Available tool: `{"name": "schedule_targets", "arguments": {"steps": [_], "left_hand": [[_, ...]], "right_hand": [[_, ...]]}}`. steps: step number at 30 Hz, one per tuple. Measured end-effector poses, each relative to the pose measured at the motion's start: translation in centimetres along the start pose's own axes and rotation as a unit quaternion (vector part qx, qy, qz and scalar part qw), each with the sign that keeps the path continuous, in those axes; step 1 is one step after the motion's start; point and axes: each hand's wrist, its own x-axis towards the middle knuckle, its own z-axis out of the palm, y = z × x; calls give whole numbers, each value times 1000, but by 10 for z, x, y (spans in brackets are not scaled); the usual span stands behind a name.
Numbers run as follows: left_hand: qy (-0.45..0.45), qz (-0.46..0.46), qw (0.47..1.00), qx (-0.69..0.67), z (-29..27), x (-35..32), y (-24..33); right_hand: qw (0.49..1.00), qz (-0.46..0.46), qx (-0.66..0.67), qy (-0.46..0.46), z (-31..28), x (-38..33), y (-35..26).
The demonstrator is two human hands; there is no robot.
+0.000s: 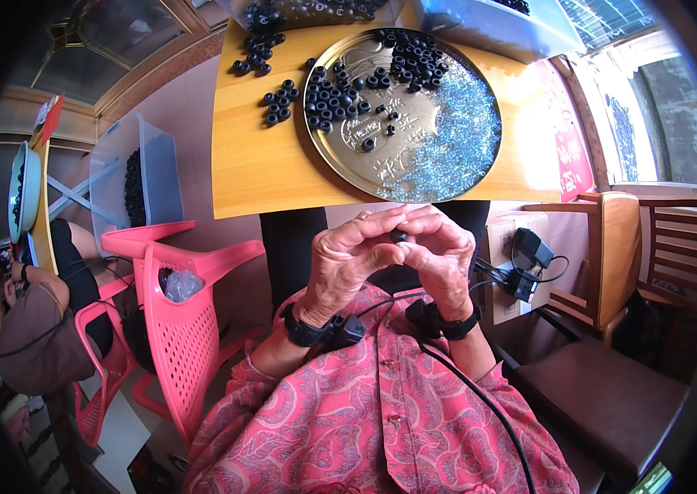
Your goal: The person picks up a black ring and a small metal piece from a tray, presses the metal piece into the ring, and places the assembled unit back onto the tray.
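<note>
My left hand [344, 257] and my right hand [442, 257] meet just in front of the table's near edge, fingertips together. Between them they pinch a small dark round piece [399, 235], partly covered by the fingers. Right beyond my hands lies a round metal tray [414, 123] with raised markings. Many small black ring-shaped pieces [334, 103] are on its left and far parts. Tiny clear-blue glittering pieces [455, 148] spread over its right side. A few dark pieces [390, 119] stand apart near the tray's middle.
More black pieces [281, 103] lie on the yellow wooden table [258, 173], left of the tray. Clear plastic bins [497, 29] stand at its far edge. Pink chairs [180, 329] and another person [32, 329] are at left; wooden chairs [620, 255] and a cardboard box [503, 280] at right.
</note>
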Motion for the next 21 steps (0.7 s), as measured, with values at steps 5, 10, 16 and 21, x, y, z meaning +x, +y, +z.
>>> {"name": "schedule_targets", "arguments": {"steps": [5, 10, 16, 21], "left_hand": [[1, -18, 999, -42, 7, -2, 7], [27, 30, 999, -8, 3, -3, 3], [66, -98, 993, -1, 8, -2, 16], [67, -98, 993, 17, 3, -1, 13]], "right_hand": [[997, 29, 67, 17, 2, -3, -9], [999, 27, 22, 11, 3, -4, -13], [999, -15, -51, -5, 3, -4, -8], [986, -37, -161, -21, 3, -5, -8]]}}
